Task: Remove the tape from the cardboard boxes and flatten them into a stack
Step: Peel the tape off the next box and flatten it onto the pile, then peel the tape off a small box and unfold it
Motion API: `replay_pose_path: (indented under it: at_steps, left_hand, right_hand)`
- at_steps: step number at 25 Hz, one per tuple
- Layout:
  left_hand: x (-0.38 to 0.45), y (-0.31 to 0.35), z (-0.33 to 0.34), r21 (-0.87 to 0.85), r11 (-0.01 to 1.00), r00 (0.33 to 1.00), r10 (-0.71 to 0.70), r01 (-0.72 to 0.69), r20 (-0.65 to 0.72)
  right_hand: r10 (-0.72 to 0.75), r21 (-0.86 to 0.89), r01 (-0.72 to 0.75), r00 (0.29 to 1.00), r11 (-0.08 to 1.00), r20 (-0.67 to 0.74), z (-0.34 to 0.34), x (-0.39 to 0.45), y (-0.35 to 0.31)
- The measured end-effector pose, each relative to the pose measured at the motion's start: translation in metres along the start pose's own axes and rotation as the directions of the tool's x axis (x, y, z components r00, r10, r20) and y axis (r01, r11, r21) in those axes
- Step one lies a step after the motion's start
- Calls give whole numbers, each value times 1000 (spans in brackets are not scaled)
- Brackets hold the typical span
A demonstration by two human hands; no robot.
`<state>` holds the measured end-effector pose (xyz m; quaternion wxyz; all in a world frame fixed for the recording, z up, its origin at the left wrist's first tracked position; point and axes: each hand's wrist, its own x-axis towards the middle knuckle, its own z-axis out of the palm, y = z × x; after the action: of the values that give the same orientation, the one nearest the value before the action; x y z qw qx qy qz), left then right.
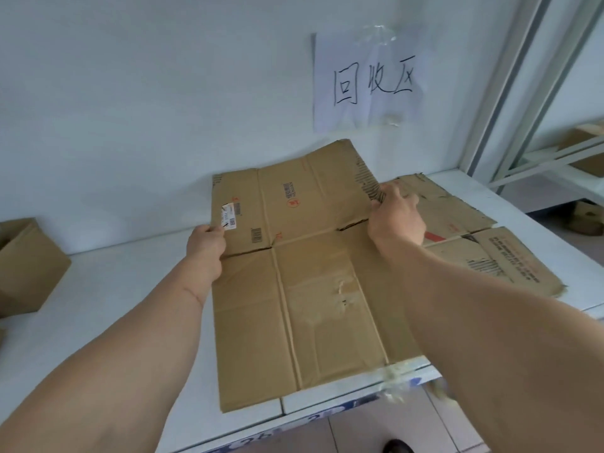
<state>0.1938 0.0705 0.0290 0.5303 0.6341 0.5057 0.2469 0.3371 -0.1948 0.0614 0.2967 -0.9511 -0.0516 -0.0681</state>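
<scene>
Left hand (205,244), right hand (396,214) grip flattened box (313,289) flaps

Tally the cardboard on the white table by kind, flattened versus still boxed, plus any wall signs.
Flattened boxes: 2, the flattened box gripped by the left hand and right hand, and a second flattened box partly under it.
Unflattened box: 1, the standing box.
Paper sign: 1.
Total: 4.

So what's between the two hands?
In the head view, only the flattened cardboard box spans between the left hand and right hand; both grip its edges.
</scene>
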Motion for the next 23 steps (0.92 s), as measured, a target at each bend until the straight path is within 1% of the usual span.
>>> replay_pose_path:
  at_steps: [2,5,7,9,12,16,18,19,20,21,23]
  left_hand:
    - [-10,8,47,-35,994,990,-97,101,98]
    - [-29,14,117,-74,966,952,-229,249,205]
    - [-37,13,168,-79,942,923,-298,325,242]
    - [-44,9,208,-82,936,917,-315,344,244]
    - [-46,-4,251,8,960,942,-276,280,189]
    - [-47,-25,272,120,986,987,-131,119,94]
    - [-44,-32,273,256,966,997,-53,39,51]
    - [-43,-35,271,343,939,998,-19,-2,56]
    - [-43,-36,269,411,910,996,13,-48,89]
    - [-41,-36,267,448,888,989,41,-101,140]
    - [-43,-29,253,458,864,959,93,-211,266]
  right_hand:
    - [27,-33,-28,999,999,-30,-12,35,32]
    - [53,-84,-57,997,995,-56,-20,84,87]
    - [77,-104,-84,994,991,-77,-18,117,124]
    - [94,-132,-105,992,986,-85,-12,141,156]
    - [86,-189,-96,995,977,-57,10,163,192]
    - [114,-282,-111,993,953,-7,45,163,213]
    - [124,-311,-117,992,943,2,51,160,217]
    - [121,-318,-114,993,941,2,50,158,216]
    - [101,-336,-97,995,937,-8,49,158,217]
    - [61,-358,-67,998,931,-26,48,157,217]
    - [-64,-384,40,997,923,-51,43,153,210]
